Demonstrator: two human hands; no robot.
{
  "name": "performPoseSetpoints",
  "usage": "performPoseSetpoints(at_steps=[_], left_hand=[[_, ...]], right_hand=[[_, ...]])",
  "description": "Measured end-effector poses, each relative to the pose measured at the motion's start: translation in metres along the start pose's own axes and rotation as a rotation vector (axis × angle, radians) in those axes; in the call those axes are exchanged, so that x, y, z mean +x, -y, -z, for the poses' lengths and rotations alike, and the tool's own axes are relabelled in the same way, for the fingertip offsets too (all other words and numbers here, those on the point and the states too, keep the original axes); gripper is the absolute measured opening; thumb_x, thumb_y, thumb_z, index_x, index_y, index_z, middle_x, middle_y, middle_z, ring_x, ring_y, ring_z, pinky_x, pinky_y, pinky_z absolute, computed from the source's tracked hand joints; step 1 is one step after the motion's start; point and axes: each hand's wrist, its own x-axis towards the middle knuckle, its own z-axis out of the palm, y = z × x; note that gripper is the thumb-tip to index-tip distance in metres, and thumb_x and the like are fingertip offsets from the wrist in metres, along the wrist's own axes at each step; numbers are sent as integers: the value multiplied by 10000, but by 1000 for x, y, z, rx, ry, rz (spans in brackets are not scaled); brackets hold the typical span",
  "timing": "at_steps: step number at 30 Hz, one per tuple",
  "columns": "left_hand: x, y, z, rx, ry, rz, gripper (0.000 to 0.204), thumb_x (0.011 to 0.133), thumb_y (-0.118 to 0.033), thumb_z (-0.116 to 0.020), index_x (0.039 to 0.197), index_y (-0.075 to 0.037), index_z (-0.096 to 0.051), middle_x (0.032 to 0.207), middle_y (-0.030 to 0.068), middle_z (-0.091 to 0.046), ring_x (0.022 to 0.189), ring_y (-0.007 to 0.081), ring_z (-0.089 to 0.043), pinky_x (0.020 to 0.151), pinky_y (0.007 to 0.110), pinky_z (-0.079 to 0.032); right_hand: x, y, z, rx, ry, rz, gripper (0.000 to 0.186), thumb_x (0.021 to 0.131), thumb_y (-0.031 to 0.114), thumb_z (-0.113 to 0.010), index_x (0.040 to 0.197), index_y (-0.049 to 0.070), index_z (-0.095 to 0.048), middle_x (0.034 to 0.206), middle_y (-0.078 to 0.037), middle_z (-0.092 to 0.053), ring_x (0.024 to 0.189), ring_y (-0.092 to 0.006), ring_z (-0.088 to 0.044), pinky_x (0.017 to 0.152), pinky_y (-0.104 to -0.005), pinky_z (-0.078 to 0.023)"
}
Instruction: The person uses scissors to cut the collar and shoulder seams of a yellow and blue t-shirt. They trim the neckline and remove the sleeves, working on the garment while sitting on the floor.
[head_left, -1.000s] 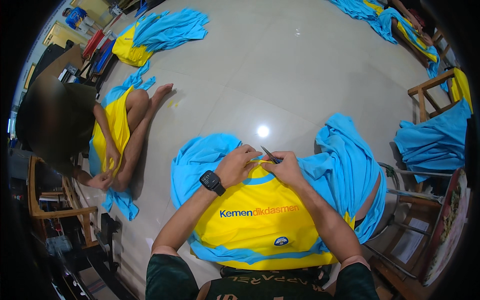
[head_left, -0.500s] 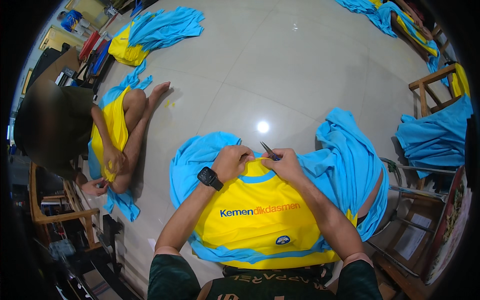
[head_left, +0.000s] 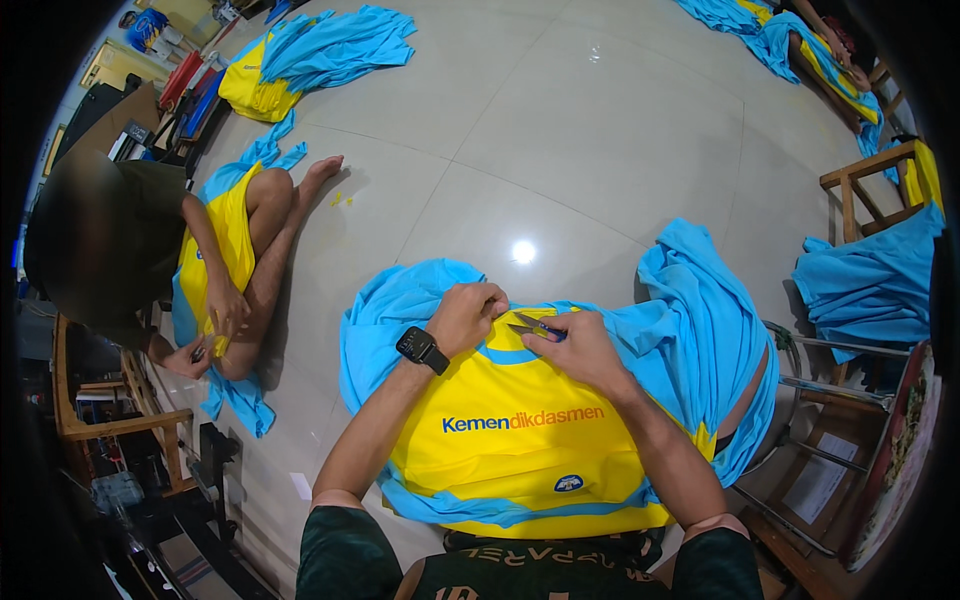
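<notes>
Grey tiled floor (head_left: 590, 130) takes up upr ctr, w/ a lamp glare mid-frame. Yellow-and-blue shirt (head_left: 540, 465) at lwr ctr, spread over wearer's lap, collar end up, blue parts bunched both sides; printed lettering across front, small round-ish blue emblem below. Co-worker (head_left: 125, 260) sits on floor at L edge, both hands on another yellow/blue garment (head_left: 235, 220) over the legs. Blue garment (head_left: 870, 275) hangs by wooden chair (head_left: 849, 212), R edge; a 2nd person's arm & leg, w/ more blue/yellow cloth (head_left: 775, 45), upr R corner. Blue-and-yellow pile (head_left: 335, 50) on floor, upr L.

L hand (head_left: 468, 315), just above ctr of shirt: fingers curled nearly closed, pinching fabric at collar edge; fingertips partly hidden. R hand (head_left: 582, 347), just beside it: closed round handles of small dark snips (head_left: 536, 327), blades a bit apart, pointing L over blue collar band; can't tell if blades touch cloth.

Black watch (head_left: 422, 350) on L wrist. Tiny yellow scraps (head_left: 342, 201) on floor nr co-worker's foot, L of ctr.
</notes>
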Motion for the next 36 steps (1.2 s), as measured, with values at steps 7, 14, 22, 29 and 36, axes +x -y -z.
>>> performPoseSetpoints(at_steps=[7,14,22,29,36], left_hand=[[-1,-3,0,-45,-26,5,54,893,-34,-707,934,-3,-692,1144,125,-668,891,326,-694,802,401,-552],[1,-10,3,3,-38,-52,43,887,-11,-693,919,-2,-665,1159,128,-648,902,332,-694,789,405,-560],[-90,-7,62,-8,-731,-40,59,982,-20,-675,983,-20,-616,1072,75,-619,863,177,-622,723,289,-513],[-286,100,72,297,-658,602,341,1061,-278,-622,898,20,-645,746,115,-648,684,161,-608,667,329,-488],[-351,134,19,265,-606,831,263,1073,-153,-481,950,18,-638,850,158,-697,778,244,-683,728,360,-522]], right_hand=[[6,-6,-14,-41,-47,-43,334,876,323,-773,1025,25,-792,674,-229,-635,575,-351,-603,604,-420,-491],[9,-14,-22,-33,-98,5,330,886,322,-762,970,3,-781,691,-242,-642,595,-380,-628,599,-444,-479],[24,-37,7,85,-351,-93,403,1005,328,-673,1020,-68,-745,820,-145,-748,722,-224,-693,689,-346,-537],[27,-37,8,-82,-158,-261,509,898,326,-772,1154,-96,-648,1031,-309,-714,983,-445,-709,848,-464,-557],[23,-35,5,-294,-99,-245,452,770,201,-834,1076,-90,-673,1014,-305,-718,973,-459,-706,870,-480,-563]])
